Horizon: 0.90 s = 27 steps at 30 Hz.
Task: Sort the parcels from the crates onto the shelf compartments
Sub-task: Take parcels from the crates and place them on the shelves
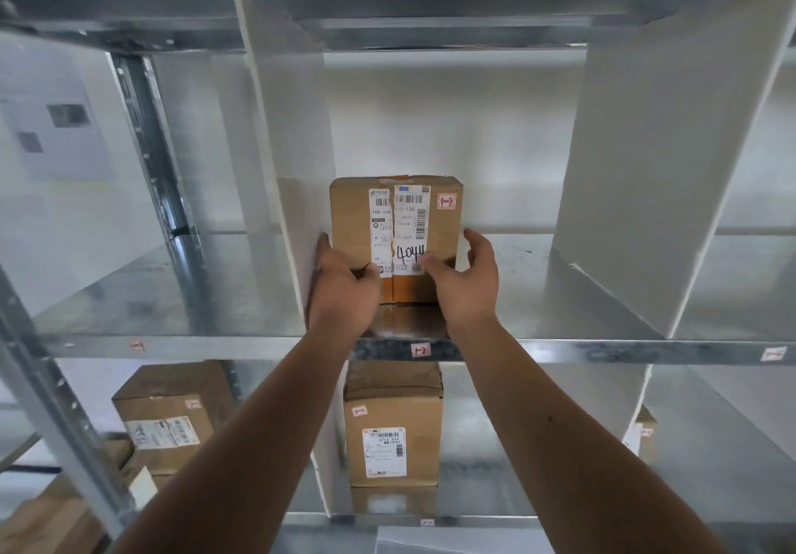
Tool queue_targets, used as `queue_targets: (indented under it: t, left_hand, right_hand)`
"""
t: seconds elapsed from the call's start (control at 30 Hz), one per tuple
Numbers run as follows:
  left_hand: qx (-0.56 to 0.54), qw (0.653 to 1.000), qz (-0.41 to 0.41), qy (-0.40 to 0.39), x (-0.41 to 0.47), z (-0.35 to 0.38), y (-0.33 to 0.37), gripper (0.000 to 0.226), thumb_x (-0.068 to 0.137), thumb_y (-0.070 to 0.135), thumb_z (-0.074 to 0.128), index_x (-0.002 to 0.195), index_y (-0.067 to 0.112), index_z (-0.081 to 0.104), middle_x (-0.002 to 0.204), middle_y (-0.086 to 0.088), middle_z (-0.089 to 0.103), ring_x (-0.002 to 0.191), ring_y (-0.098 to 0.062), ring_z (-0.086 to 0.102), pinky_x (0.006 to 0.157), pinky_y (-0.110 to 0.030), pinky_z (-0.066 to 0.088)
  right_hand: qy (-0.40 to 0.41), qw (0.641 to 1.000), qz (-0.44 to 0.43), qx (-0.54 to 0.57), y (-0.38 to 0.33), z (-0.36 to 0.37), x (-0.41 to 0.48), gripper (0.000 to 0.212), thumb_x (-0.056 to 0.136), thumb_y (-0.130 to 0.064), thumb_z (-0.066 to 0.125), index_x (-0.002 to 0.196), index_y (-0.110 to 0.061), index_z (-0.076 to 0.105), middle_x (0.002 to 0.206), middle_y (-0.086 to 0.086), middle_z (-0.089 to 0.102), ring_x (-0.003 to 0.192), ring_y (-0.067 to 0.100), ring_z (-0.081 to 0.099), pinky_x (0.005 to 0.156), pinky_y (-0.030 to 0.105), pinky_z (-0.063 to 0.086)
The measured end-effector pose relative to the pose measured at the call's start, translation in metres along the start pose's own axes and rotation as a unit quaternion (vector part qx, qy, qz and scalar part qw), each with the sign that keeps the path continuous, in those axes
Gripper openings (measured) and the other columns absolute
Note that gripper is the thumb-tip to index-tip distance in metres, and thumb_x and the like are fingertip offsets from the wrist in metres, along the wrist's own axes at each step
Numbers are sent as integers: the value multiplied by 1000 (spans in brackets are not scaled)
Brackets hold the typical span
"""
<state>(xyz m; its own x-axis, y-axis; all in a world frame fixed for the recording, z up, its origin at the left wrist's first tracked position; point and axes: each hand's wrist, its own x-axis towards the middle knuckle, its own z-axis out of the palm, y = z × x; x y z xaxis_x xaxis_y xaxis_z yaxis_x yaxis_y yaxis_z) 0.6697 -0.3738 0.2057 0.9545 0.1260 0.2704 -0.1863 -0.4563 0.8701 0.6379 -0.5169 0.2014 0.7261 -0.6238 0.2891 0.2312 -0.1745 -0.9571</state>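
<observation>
- 4 parcels: 1 top parcel [357,217] on upper shelf [172,291], 3 lower parcels [394,424] [172,407] [646,428] below it.
- 2 hands over it: L hand [342,291], R hand [465,284].
- 2 white dividers [284,131] [637,174] on it.
- 3 pink tags [137,346] [420,350] [773,354] on its frt edge.

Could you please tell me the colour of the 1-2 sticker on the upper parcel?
The sticker is white with red markings; head view.

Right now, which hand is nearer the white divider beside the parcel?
Left. The left hand is close beside the white divider, on the parcel's left edge; the right hand is at the parcel's far edge.
</observation>
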Motion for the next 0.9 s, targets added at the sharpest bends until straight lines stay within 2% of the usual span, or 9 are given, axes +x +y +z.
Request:
queue_targets:
  t: [0.1, 0.23, 0.33, 0.43, 0.53, 0.67, 0.73, 0.8, 0.9]
  left_hand:
    - [5, 1000, 1, 17, -13, -5, -1, 84, 97, 27, 66, 163, 25, 14, 132, -2, 67, 117, -30, 67, 102, -43, 55]
    - [-12, 999, 42, 16, -43, -8, -14, 76, 88, 24, 71, 153, 23, 31, 143, -5, 59, 128, -30, 62, 106, -49, 55]
    - [-11, 995, 94, 2, -73, -15, -29, 81, 93, 26, 73, 160, 31, 28, 167, 9, 36, 150, -12, 40, 121, -34, 37]
    - [-61, 993, 105, 1, -108, -29, -45, 63, 97, 29, 73, 151, 38, 43, 149, 27, 46, 135, 5, 46, 118, -26, 40]
    - [-140, 984, 108, 38, -141, -44, -70, 46, 95, 26, 69, 138, 33, 56, 140, 17, 64, 134, -8, 60, 117, -40, 48]
    - [-169, 977, 113, 66, -174, -74, -100, 37, 97, 27, 67, 132, 34, 60, 131, 6, 69, 129, -24, 66, 108, -48, 55]
    - [-169, 979, 83, 74, -184, -94, -124, 33, 101, 20, 62, 134, 20, 60, 127, -3, 72, 125, -28, 68, 104, -53, 56]
    - [-147, 984, 54, 90, -191, -119, -148, 30, 104, 13, 58, 134, 10, 60, 123, -5, 73, 121, -29, 70, 101, -55, 58]
    - [-134, 984, -8, 120, -197, -161, -179, 28, 105, 9, 58, 132, 17, 63, 121, 2, 74, 120, -21, 71, 102, -50, 59]
  right_hand:
    - [35, 997, -74, -3, 0, -1, -14, 57, 93, -19, 79, 144, -24, 54, 149, -4, 55, 132, 7, 52, 119, 28, 43]
    - [6, 988, -147, 46, 18, -7, -51, 38, 91, -5, 72, 121, -27, 64, 136, 1, 65, 128, 11, 63, 112, 33, 52]
    - [-62, 987, -111, 96, 33, -12, -87, 28, 95, 1, 69, 119, -13, 69, 125, 4, 73, 119, 16, 70, 104, 35, 59]
    - [-106, 989, -73, 72, 45, -11, -115, 20, 99, -8, 70, 119, -11, 74, 110, -6, 77, 105, 9, 72, 99, 27, 60]
    - [-136, 988, -34, 68, 54, 0, -142, 19, 102, -17, 70, 120, -14, 76, 111, -8, 78, 103, 11, 74, 99, 29, 61]
    - [-207, 967, 19, 147, 58, 21, -194, 17, 101, 0, 65, 113, -7, 76, 102, -2, 81, 99, 15, 78, 92, 27, 62]
    - [-253, 948, 59, 185, 59, 39, -224, 20, 102, 3, 61, 110, -9, 75, 97, -5, 81, 99, 18, 78, 88, 25, 61]
    - [-284, 940, 69, 177, 61, 63, -252, 23, 105, 0, 59, 108, -17, 75, 99, -5, 81, 101, 22, 78, 90, 27, 62]
    - [-331, 923, 99, 171, 64, 104, -291, 23, 105, -1, 59, 110, -17, 75, 102, -2, 81, 101, 23, 77, 90, 29, 63]
